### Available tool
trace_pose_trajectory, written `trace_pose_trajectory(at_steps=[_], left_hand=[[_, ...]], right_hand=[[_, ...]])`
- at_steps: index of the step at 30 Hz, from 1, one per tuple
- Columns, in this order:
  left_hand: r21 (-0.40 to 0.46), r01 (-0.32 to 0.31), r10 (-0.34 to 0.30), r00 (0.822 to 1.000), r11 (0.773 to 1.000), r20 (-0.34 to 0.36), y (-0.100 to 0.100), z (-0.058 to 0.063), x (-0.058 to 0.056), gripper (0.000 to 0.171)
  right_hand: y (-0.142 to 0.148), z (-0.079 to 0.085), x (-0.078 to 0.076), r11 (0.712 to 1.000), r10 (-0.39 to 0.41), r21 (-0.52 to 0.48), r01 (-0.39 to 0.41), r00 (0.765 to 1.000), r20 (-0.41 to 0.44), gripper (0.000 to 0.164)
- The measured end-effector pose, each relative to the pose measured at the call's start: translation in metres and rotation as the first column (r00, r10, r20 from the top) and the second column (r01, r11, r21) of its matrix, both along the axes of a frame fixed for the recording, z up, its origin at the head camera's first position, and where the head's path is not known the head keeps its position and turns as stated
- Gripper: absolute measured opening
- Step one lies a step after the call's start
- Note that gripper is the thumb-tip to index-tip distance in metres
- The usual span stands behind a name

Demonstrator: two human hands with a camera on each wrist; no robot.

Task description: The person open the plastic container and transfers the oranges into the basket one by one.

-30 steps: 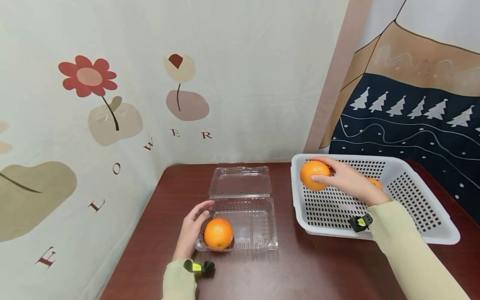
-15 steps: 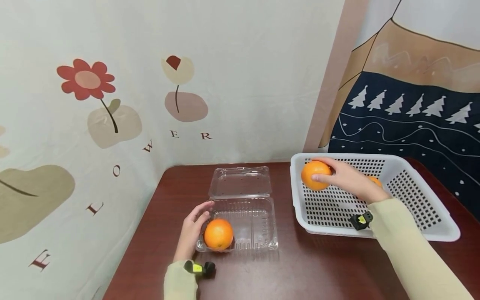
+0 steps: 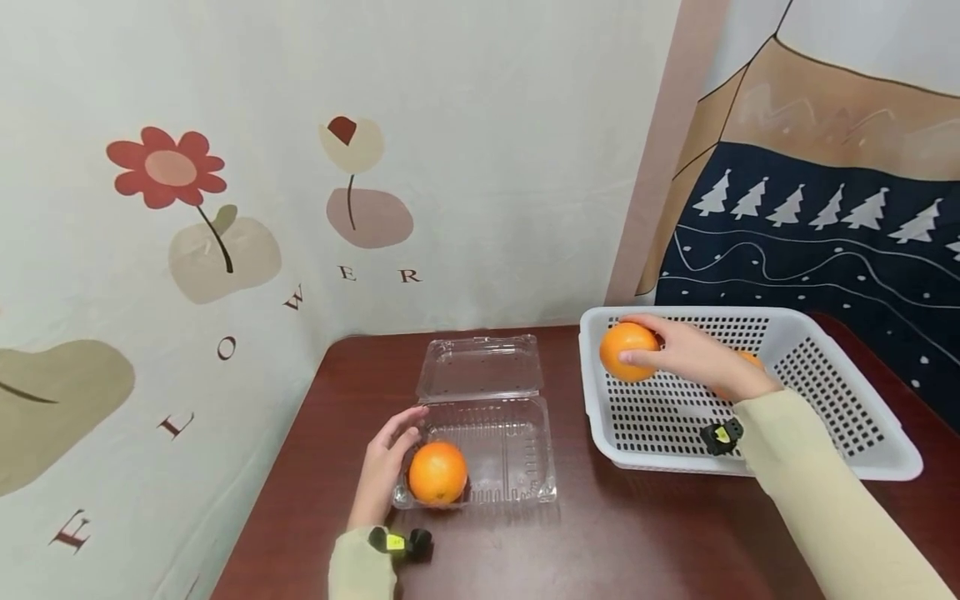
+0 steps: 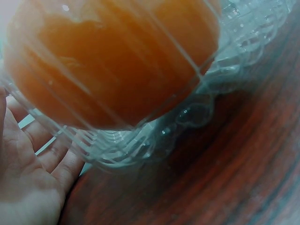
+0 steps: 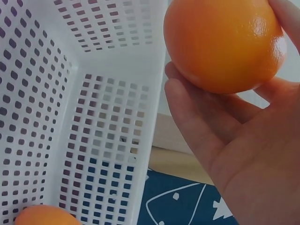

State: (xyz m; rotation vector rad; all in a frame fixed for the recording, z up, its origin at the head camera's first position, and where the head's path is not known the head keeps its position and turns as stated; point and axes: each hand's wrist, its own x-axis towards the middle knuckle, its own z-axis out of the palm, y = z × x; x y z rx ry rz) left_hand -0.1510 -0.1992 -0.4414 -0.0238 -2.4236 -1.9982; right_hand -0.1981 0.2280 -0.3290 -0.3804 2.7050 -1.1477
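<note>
Right hand [image 3: 678,352] grips orange [image 3: 627,352] over basket [image 3: 590,392], by far-left corner: snug, no squeezing! Left hand [image 3: 386,457], fingers relaxed, at box [image 3: 483,442], left edge.

Soft light fills the head view, laying a pale sheen on the reddish-brown wood-grain desk [image 3: 630,533] and glints on the clear plastic box [image 3: 487,450]; the left wrist view is dim and blurred, the right catches white glare on a round orange fruit [image 5: 225,42].
</note>
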Motion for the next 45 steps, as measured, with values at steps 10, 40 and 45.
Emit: trace_pose_trajectory(at_steps=[10, 40, 45], left_hand=[[-0.011, 0.005, -0.005, 1.0, 1.0, 0.002, -0.002, -0.004, 0.002, 0.03], [0.003, -0.001, 0.001, 1.0, 1.0, 0.001, 0.001, -0.004, 0.0, 0.03], [0.003, -0.006, 0.006, 1.0, 1.0, 0.006, 0.002, -0.003, 0.001, 0.03]], right_hand=[[0.002, -0.001, -0.006, 0.999, 0.032, 0.014, -0.032, 0.999, 0.004, 0.065], [0.031, -0.013, -0.018, 0.995, 0.045, 0.085, -0.044, 0.999, -0.009, 0.063], [0.034, -0.016, -0.02, 0.995, 0.052, 0.079, -0.052, 0.999, 0.001, 0.062]])
